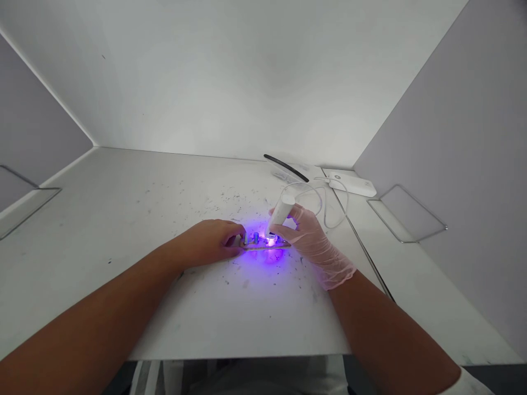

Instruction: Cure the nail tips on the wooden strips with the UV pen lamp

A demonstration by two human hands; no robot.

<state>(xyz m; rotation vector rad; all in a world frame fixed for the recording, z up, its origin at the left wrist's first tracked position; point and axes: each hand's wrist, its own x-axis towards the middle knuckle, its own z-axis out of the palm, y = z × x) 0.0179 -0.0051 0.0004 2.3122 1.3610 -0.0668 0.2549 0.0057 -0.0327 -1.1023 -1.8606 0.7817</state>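
A white cylindrical lamp (281, 213) glows violet at its lower end. My right hand (308, 235), in a thin pinkish glove, is closed round it and tilts it over a narrow strip (263, 248). The strip lies on the white table, with small upright pieces on it, one of them a blue piece (256, 237). My left hand (214, 241), bare, pinches the strip's left end between thumb and fingers. Violet light spreads on the table around the strip, and the glare hides detail under the lamp.
Behind my right hand lies a clear item with a black edge (286, 168). A white power bank (352, 184) sits at the back right, with a white cable (325, 211) looping toward the lamp. Wire frames (405, 214) stand at both side walls. Dark specks dot the table (123, 208).
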